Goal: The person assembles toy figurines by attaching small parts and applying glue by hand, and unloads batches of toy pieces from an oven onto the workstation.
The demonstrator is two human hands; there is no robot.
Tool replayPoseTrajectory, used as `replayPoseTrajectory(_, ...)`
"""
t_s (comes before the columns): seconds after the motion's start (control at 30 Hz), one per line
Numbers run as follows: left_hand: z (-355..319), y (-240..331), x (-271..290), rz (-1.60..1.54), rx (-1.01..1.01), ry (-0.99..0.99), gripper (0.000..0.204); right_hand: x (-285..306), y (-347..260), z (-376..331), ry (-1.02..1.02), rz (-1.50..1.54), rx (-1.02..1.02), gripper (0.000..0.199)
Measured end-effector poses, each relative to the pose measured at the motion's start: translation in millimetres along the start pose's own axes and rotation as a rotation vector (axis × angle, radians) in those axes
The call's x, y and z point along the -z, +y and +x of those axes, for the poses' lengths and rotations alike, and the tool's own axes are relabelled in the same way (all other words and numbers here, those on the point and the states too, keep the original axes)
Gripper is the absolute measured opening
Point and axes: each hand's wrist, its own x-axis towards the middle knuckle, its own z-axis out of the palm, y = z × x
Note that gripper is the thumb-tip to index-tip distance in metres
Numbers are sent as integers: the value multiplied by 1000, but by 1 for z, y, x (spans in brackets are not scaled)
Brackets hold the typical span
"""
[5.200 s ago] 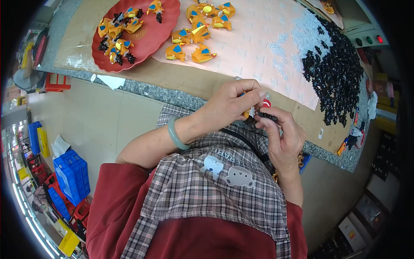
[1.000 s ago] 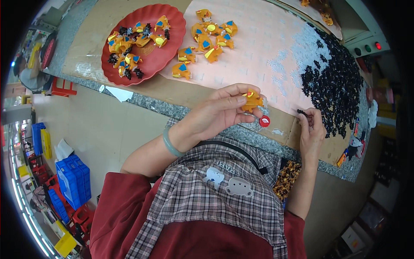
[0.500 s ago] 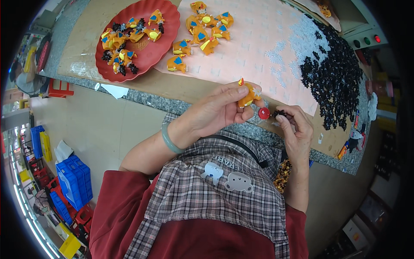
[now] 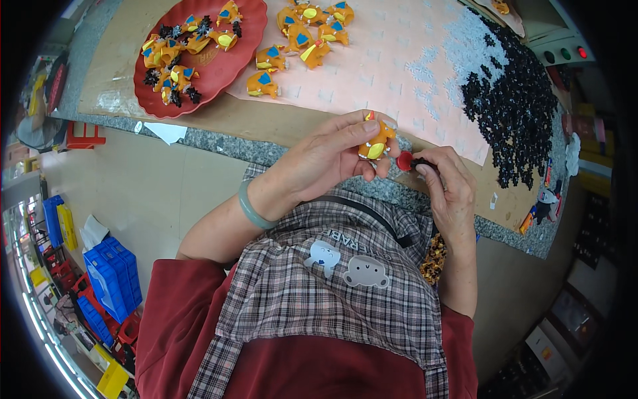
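My left hand (image 4: pixel 322 159) pinches a small orange toy figure (image 4: pixel 373 141) between thumb and fingers, its yellow belly showing and a red-yellow tip at the top. A hand's width to the right, my right hand (image 4: pixel 453 186) has thumb and forefinger closed on a small black spiky piece (image 4: pixel 420 162). A small round red cap-like thing (image 4: pixel 404 160) sits right by the tip of that piece, close to the left fingers. Whether the cap touches the black piece or rests on the table edge I cannot tell.
A red scalloped plate (image 4: pixel 249 46) at the far left bears orange figures and black spiky pieces. Several more figures (image 4: pixel 262 84) stand on pink paper (image 4: pixel 379 73). At the right lie heaps of black pieces (image 4: pixel 515 126) and whitish pieces (image 4: pixel 465 50). Blue crates (image 4: pixel 113 276) stand at lower left.
The toy figure has been turned in my left hand, so its yellow belly now shows. My right hand has come slightly left and up with the black piece. The whole view has shifted a little.
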Motion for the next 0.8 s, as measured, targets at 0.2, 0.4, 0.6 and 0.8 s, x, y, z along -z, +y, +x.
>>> replayPoseTrajectory(0.2,-1,-1,-1,13,-28,35,33,0,-4,2,-21,-60,57,15)
replayPoseTrajectory(0.4,-3,5,-5,76,38,84,33,3,-5,2,-38,-47,26,14)
replayPoseTrajectory(0.6,-2,3,-5,170,-11,32,31,5,-2,2,-38,-50,57,14)
replayPoseTrajectory(0.8,1,-3,-11,240,-14,91,27,13,-1,-7,-12,317,-241,11)
